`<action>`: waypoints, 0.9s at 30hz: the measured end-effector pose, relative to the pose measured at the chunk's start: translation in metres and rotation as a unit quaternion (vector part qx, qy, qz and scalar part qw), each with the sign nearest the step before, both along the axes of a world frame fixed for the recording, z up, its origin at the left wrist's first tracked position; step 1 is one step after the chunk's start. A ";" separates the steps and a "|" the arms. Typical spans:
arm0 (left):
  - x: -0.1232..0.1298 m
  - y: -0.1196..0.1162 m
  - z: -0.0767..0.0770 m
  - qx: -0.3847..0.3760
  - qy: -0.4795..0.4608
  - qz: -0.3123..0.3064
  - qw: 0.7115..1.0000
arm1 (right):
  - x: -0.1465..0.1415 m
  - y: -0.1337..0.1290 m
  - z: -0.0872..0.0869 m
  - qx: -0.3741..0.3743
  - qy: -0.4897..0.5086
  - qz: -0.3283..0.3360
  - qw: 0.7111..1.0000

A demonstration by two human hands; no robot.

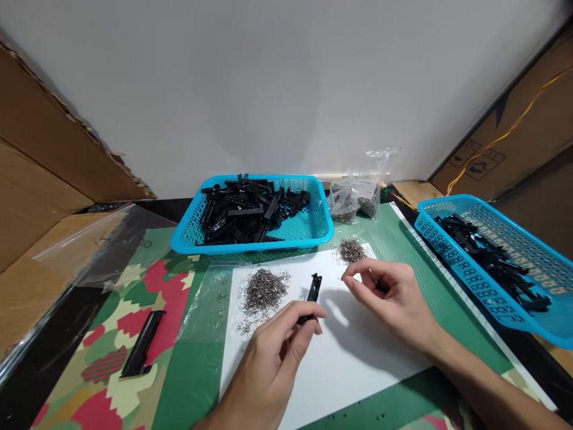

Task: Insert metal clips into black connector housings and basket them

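Left fingers [308,309] grip 1 slim black bar [315,286]; right fingers [358,268] curl (any grasp unclear) near wiry metal pieces [351,251].

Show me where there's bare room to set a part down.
Free: the near part of the white paper, between the left hand and right forearm; the green mat between the right hand and right basket. Crowded: the paper's left side, under the larger metal pile, and around the smaller pile and plastic bags.

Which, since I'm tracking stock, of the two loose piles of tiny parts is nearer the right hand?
The smaller pile, just beyond the right hand; the larger pile lies nearer the left hand.
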State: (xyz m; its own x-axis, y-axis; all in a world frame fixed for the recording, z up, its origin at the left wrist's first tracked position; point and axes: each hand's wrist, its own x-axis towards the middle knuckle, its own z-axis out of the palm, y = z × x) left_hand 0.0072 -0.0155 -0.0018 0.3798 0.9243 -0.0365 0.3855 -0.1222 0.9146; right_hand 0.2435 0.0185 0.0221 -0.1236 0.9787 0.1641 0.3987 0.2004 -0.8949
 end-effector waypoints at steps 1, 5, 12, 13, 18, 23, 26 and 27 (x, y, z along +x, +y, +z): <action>-0.001 -0.001 -0.003 0.014 0.016 -0.011 1.000 | 0.002 0.002 0.000 -0.009 -0.009 0.003 1.000; -0.001 -0.005 -0.012 0.145 0.096 -0.032 0.984 | 0.005 0.006 -0.001 -0.060 -0.023 0.039 0.997; 0.004 -0.005 -0.005 0.240 0.158 -0.081 0.954 | 0.004 0.009 0.001 -0.162 -0.072 0.080 0.981; 0.005 -0.005 -0.004 0.245 0.163 -0.083 0.952 | 0.004 0.009 0.001 -0.169 -0.083 0.083 0.979; 0.006 -0.005 -0.002 0.269 0.178 -0.100 0.941 | 0.001 0.008 0.002 -0.170 -0.098 0.094 0.976; 0.007 -0.005 -0.001 0.291 0.192 -0.114 0.930 | -0.001 0.005 0.002 -0.126 -0.123 0.089 0.980; 0.007 -0.006 0.000 0.283 0.191 -0.119 0.932 | -0.002 0.004 0.003 -0.131 -0.130 0.094 0.978; 0.007 -0.006 0.000 0.278 0.190 -0.123 0.934 | -0.003 0.003 0.002 -0.129 -0.136 0.092 0.978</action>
State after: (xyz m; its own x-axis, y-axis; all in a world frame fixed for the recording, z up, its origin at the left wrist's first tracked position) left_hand 0.0142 -0.0220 -0.0018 0.6399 0.7277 0.2471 0.5673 -0.6642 0.4868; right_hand 0.2409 0.0215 0.0242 -0.3070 0.9399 -0.1494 0.6075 0.0727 -0.7910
